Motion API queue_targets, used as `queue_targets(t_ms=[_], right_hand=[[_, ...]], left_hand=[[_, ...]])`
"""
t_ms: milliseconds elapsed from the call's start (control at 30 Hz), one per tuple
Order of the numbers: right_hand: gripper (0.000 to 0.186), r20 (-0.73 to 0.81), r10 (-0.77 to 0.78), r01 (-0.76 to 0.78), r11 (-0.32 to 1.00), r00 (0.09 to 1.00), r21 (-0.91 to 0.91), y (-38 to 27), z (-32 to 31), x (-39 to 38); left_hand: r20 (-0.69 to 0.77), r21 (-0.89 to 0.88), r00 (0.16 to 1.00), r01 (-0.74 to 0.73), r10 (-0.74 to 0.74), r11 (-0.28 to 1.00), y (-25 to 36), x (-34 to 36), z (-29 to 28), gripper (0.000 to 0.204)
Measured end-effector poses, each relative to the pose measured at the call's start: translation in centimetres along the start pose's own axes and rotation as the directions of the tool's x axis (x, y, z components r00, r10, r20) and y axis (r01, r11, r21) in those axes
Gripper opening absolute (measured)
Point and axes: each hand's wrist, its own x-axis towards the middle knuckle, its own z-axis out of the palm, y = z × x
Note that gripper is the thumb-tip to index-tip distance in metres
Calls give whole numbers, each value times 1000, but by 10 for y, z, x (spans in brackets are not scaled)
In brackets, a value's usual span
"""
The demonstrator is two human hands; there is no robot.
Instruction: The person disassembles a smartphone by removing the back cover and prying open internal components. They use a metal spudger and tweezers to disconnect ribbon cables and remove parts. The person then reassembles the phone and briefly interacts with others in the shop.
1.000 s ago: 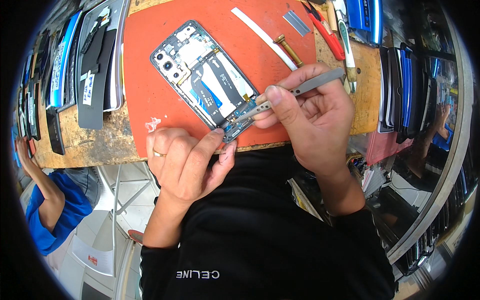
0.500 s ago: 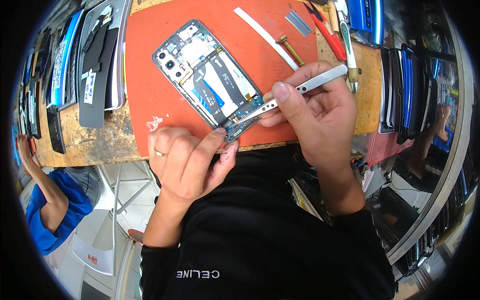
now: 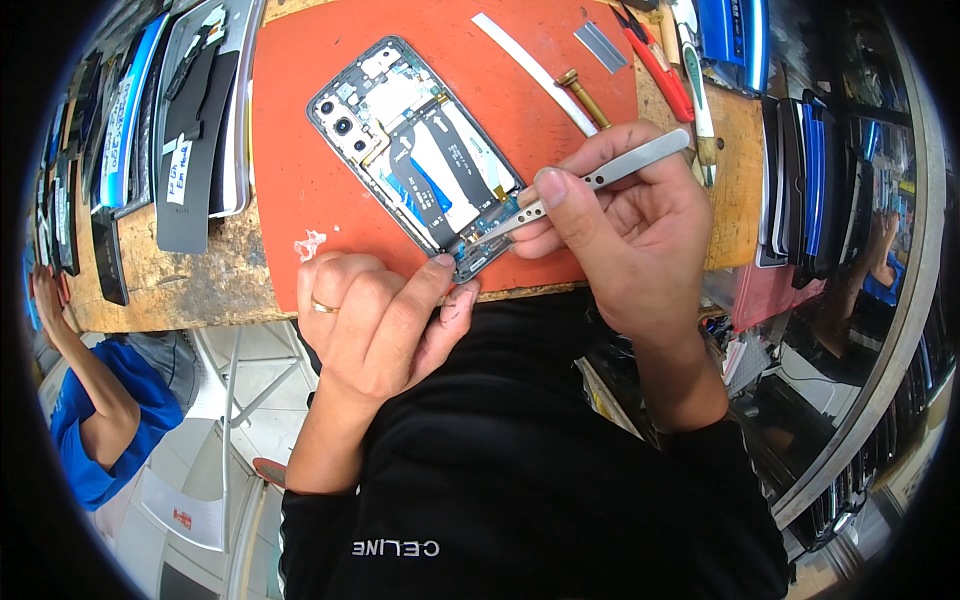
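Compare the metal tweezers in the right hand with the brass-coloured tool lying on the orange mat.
The tweezers are flat and silver-grey; the brass-coloured tool is a round, golden rod. The tweezers are gripped in the right hand, their tips down at the lower end of the opened phone; the brass tool lies loose on the orange mat, touched by no hand. The tweezers look longer. Both are slim metal tools.

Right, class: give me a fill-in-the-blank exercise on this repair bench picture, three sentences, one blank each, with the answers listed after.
1. The right hand holds metal ______ whose tips reach into the lower end of the opened phone.
2. The phone lies on a mat coloured ______.
3. The left hand, steadying the phone's lower end, wears a ______ on one finger.

Missing words: tweezers; orange-red; ring
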Motion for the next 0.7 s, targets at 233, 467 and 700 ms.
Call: queue_targets(t_ms=[233, 467, 700], right_hand=[[18, 1, -18, 18, 1000, 1000, 15, 2, 3, 2], [13, -23, -36, 35, 999, 999, -35, 3, 5, 2], [21, -23, -3, 4, 999, 1000, 40, 3, 4, 3]], left_hand=[[0, 4, 1000, -14, 14, 1000, -1, 1, 0, 32], [-2, -5, 1000, -16, 16, 1000, -1, 0, 0, 32], [-10, 0, 1000, -9, 9, 1000, -1, -1, 1, 33]])
